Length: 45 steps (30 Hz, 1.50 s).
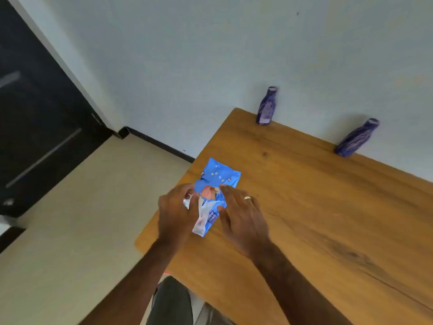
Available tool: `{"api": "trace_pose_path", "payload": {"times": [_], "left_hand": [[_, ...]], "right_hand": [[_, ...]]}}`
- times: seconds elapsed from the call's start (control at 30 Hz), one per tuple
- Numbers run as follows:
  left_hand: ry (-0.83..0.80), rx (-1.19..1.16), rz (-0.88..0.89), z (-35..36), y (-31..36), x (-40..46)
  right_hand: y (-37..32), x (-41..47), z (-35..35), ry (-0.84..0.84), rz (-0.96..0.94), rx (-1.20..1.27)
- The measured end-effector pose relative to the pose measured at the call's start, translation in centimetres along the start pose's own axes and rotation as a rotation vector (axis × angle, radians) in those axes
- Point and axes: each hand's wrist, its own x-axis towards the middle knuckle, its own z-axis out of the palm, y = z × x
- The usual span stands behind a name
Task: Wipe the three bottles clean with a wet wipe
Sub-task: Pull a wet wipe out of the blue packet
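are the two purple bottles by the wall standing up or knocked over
Both upright. The left bottle and right bottle stand on their bases at the table's far edge, caps up; their lean looks like wide-angle distortion.

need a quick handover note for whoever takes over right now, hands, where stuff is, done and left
Left hand grips the left edge of the blue plastic wet wipe pack, near the corner of the wooden table. Right hand rests on the pack with straight fingers.
Two purple patterned bottles stand along the table's far edge by the wall; a third is not in view.
Done: nothing wiped; no wipe visibly pulled out.
Left: pull a wipe, clean all three bottles.
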Motion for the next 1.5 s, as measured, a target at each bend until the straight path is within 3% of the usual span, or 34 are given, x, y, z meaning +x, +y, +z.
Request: {"api": "trace_pose_path", "payload": {"times": [0.2,0.47,0.67,0.87,1.03,1.5], "left_hand": [[0.015,0.039,-0.087,2.8,-3.9,-1.2],[0.019,-0.035,0.049,4.1,-6.3,-2.1],[-0.012,-0.071,0.157,4.4,-6.8,-4.7],[-0.089,-0.135,0.194,4.2,-6.2,-7.9],[-0.232,0.150,0.336,4.3,-5.6,-9.3],[-0.143,0.120,0.370,5.4,-6.5,-9.1]], "right_hand": [[0.4,0.1,5.1,0.009,-0.005,0.032],[1.3,0.1,7.0,0.192,0.061,0.088],[1.9,-3.1,6.8,0.247,0.094,0.150],[0.7,-7.7,4.4,0.198,0.169,0.082],[0.5,-10.6,4.2,0.193,0.214,0.097],[1.9,-9.8,5.0,0.316,0.136,0.117]]}}
